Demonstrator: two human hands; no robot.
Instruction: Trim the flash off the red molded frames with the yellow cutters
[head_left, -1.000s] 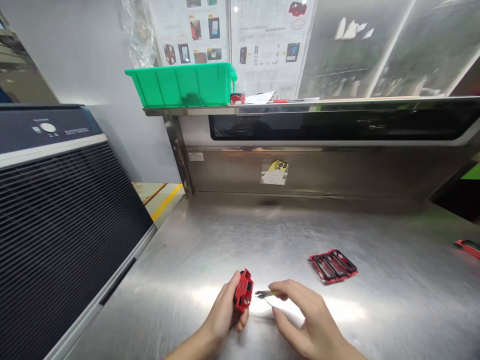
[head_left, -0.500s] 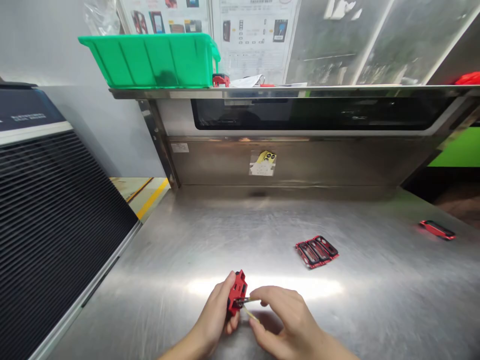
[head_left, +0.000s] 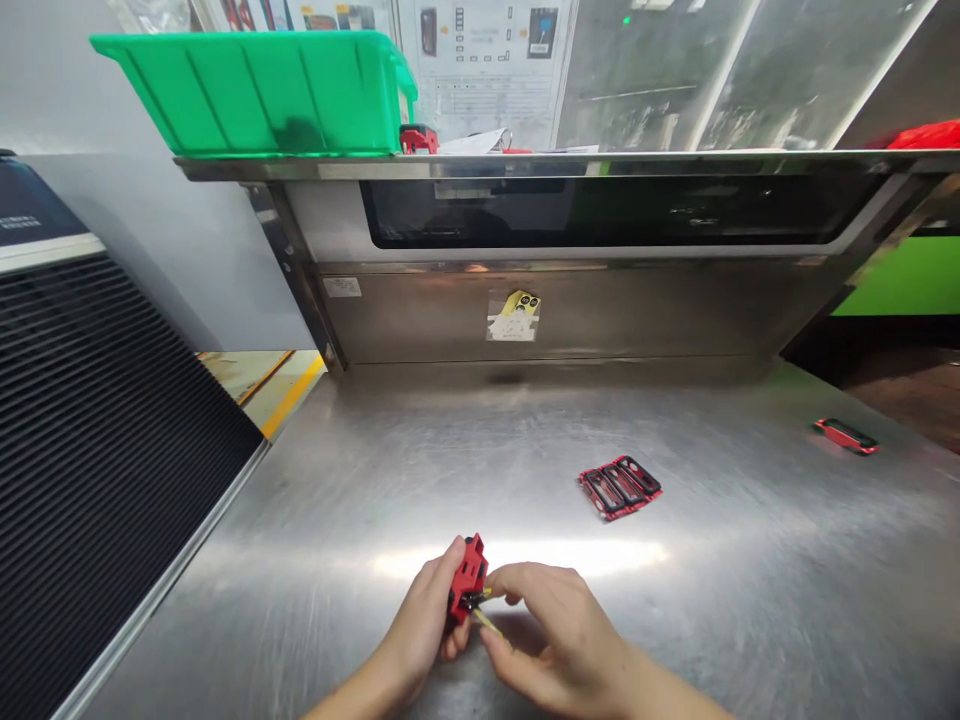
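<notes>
My left hand (head_left: 424, 630) grips a small red plastic part (head_left: 466, 577), held upright just above the steel table near its front edge. My right hand (head_left: 551, 640) pinches a thin yellow-handled tool (head_left: 487, 620). Its metal tip touches the red part's right face. Both hands are close together, thumbs almost meeting. A flat cluster of several red and black frame pieces (head_left: 619, 486) lies on the table, beyond and to the right of my hands.
The steel table (head_left: 450, 470) has a raised back panel with a small sticker (head_left: 512, 315). A green bin (head_left: 251, 90) sits on the shelf above. A black louvred machine (head_left: 97, 420) borders the left. One lone red piece (head_left: 846, 435) lies far right.
The tool tip has moved left from a short gap to contact with the red part. My view has tilted down and right, so the bin and shelf sit higher in the picture.
</notes>
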